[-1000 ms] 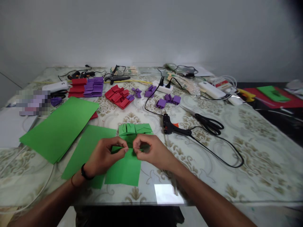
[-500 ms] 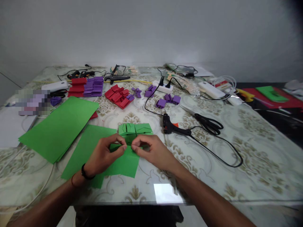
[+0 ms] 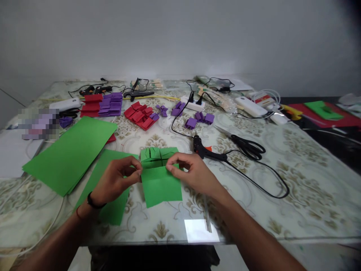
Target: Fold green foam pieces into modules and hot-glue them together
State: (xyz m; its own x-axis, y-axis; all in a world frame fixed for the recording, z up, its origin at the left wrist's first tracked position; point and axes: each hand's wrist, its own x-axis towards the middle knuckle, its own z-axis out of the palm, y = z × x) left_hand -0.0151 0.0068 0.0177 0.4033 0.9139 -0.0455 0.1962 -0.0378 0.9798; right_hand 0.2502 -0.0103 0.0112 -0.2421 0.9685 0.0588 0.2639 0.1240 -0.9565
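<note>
Between my hands is a small square sheet of green paper (image 3: 162, 186), its far edge raised toward me. My left hand (image 3: 115, 180) pinches its left far corner between thumb and fingers. At the right end of that edge, my right hand (image 3: 191, 173) pinches the paper too. Just beyond it lie folded green paper pieces (image 3: 153, 153), side by side and partly hidden by the sheet and my right hand. Under and beside my left wrist is a larger green sheet (image 3: 113, 214), flat on the table.
A stack of green sheets (image 3: 73, 150) lies at left. To the right are a black glue gun (image 3: 210, 153) with its cord and black-handled scissors (image 3: 246, 146). Farther back are folded red pieces (image 3: 141, 114), purple pieces (image 3: 191, 123) and a white power strip (image 3: 194, 103).
My hands have moved apart along the sheet's far edge, the left one leftward and the right one rightward. The square sheet has shifted right and turned straighter toward me.
</note>
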